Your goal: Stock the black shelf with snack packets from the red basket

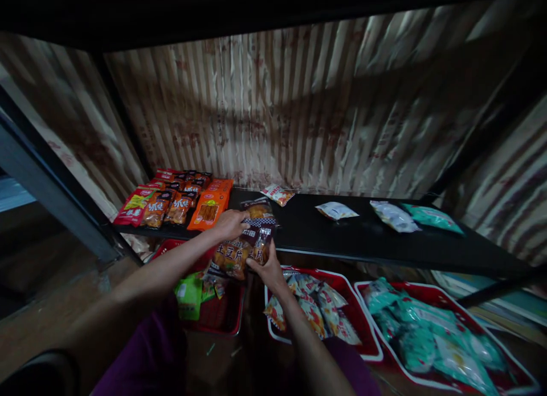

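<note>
My right hand (267, 268) is closed around dark bags of potato chips (228, 254), held in front of the shelf's front edge. At least two of these bags overlap in its grip. Higher up and to the left, my left hand (233, 224) has its fingers closed at the side of another dark potato chip bag (260, 209), at the shelf's surface; its fingertips are partly hidden. Just left of that hand lie orange snack packets (210, 205). A white and red snack packet (277, 194) rests behind the bags.
On the black shelf (294, 233), several brown and red packets (159, 205) fill the left end. White packets (337, 210) and a teal packet (431, 218) lie to the right. Red baskets (376, 345) of snack bags stand below. Corrugated sheeting (265, 111) backs the shelf.
</note>
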`<state>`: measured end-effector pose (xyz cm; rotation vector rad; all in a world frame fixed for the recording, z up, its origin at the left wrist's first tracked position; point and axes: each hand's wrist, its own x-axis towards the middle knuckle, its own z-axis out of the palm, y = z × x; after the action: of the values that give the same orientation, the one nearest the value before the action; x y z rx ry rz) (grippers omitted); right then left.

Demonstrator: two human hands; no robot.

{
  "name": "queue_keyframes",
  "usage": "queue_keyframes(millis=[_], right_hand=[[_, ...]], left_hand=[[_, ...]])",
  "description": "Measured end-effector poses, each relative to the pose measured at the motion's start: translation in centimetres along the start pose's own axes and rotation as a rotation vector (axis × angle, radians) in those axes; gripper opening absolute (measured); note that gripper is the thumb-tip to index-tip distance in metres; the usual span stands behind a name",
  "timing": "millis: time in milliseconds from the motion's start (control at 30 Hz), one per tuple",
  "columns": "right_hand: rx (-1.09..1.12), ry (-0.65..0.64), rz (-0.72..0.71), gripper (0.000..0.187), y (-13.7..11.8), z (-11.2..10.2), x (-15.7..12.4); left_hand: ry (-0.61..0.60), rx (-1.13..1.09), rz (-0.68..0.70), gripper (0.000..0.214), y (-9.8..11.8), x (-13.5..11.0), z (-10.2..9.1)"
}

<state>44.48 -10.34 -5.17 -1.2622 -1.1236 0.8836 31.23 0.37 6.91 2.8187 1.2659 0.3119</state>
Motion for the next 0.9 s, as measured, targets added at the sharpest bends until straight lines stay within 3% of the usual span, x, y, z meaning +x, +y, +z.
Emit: queue_keyframes(millis=[200, 333, 433, 567, 700, 900], right_hand=[[0.050, 0.055, 0.005, 0.105, -1.7, -2.8, 0.8], [0.031, 0.075, 0.047, 0.119, -2.3, -3.0, 0.5], [0.018, 0.113, 0.067, 0.119, -2.2, -2.8, 0.3], [0.119, 0.031, 0.052, 0.103, -1.3, -1.8, 0.1], [0.148, -0.078, 0.082, 0.101, -0.1, 0.4, -0.6], [-0.089, -0.073, 0.106, 0.098, 1.6, 4.2, -1.6]], left_hand=[[0.062, -0.036, 0.019, 0.017, 2.8, 3.2, -0.7], [0.086, -0.085, -0.033, 0.017, 4.1, 4.5, -0.2], [0.107, -0.126, -0.045, 0.013, 4.5, 4.4, 0.4], [0.130, -0.139, -0.080, 0.011, 3.1, 2.5, 1.1], [0.158, -0.159, -0.111, 0.010, 0.3, -0.5, 1.9], [0.153, -0.190, -0.152, 0.013, -3.6, -4.5, 3.7]])
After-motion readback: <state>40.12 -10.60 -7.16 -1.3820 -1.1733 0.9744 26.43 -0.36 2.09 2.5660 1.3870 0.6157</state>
